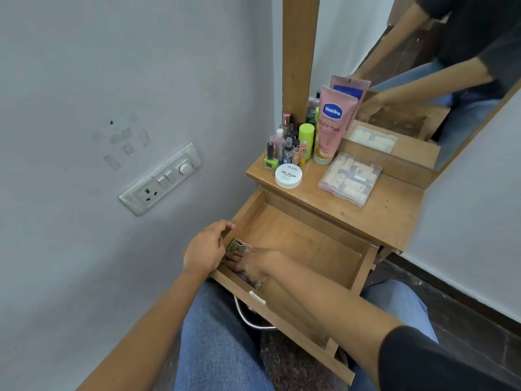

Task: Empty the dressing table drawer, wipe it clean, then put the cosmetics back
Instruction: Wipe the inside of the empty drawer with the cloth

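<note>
The wooden drawer (pixel 332 249) of the dressing table is pulled out and holds no cosmetics. My right hand (pixel 251 263) presses a crumpled greenish cloth (pixel 239 246) onto the drawer floor in its near left corner. My left hand (pixel 207 248) grips the drawer's left wall, fingers curled over its edge. On the table top stand a pink Vaseline tube (pixel 332 122), a white nail polish remover jar (pixel 288 175), several small bottles (pixel 284 149) and a clear plastic box (pixel 349 179) of cosmetics.
A mirror (pixel 423 80) behind the table top reflects my arms. A switchboard (pixel 160 179) is mounted on the wall to the left. My knees in blue jeans (pixel 220 348) sit under the drawer, and its metal handle (pixel 251 320) hangs above them.
</note>
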`<state>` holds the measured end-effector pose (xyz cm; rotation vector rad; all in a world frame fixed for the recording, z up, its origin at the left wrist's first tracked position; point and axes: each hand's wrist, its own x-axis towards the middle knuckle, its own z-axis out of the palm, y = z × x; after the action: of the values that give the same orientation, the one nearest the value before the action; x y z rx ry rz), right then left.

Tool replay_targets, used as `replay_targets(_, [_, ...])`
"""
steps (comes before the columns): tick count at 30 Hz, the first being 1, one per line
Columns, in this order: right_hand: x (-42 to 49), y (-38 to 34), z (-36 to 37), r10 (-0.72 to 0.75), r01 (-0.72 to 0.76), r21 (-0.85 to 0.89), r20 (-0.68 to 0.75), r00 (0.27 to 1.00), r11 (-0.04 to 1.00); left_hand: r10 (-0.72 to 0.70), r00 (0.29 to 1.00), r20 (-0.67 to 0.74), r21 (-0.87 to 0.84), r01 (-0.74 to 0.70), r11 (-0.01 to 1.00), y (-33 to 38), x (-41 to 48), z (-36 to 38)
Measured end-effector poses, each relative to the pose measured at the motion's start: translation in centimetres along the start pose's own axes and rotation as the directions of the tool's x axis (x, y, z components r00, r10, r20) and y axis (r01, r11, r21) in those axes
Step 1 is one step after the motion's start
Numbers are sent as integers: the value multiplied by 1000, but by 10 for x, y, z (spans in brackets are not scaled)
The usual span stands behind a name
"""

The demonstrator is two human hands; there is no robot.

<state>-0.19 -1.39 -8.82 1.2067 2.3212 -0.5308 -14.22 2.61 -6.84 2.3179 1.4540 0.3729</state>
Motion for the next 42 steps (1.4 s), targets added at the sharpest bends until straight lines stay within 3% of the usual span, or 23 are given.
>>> replay_targets(6, [-21,-3,13,-4,12,124,-64,998,992,18,1000,8,-15,-17,1000,-2,0,0])
replay_targets(11, [-66,6,37,-39,22,234,70,997,972,39,999,6,-22,-38,999,-5,1,1])
replay_targets(17, [-122,11,75,-50,-9,246,232,972,969,36,999,-14,-31,-36,999,-8,4,5])
replay_targets(21, [-138,9,74,-30,-50,291,262,965,955,115,993,-5,62,-114,992,-5,2,7])
replay_targets(24, [-145,3,70,30,-108,462,173,984,880,320,946,53,144,-324,935,1,10,7])
replay_targets(26, [-155,1,74,167,-158,575,37,985,803,468,852,235,164,-510,845,19,11,10])
replay_targets(28, [-169,3,84,389,-209,623,-167,906,754,541,683,491,150,-678,720,49,4,16])
replay_targets(29, [-176,5,91,506,-232,651,-269,820,722,583,552,596,110,-776,622,64,-1,24])
replay_targets(31, [-189,6,108,721,-247,756,-392,571,606,633,250,733,-14,-924,381,88,-9,42])
replay_targets(32, [-195,4,115,807,-235,817,-395,440,527,611,147,778,-54,-953,298,97,-11,50])
replay_targets(33, [-198,2,122,866,-220,863,-371,336,455,580,89,809,-72,-966,249,102,-10,55])
replay_targets(34, [-201,-1,128,895,-204,889,-348,281,410,560,54,827,-83,-973,216,106,-7,59])
replay_targets(42, [-197,-13,137,906,-179,920,-280,319,347,478,-213,852,-208,-976,-64,98,9,65])
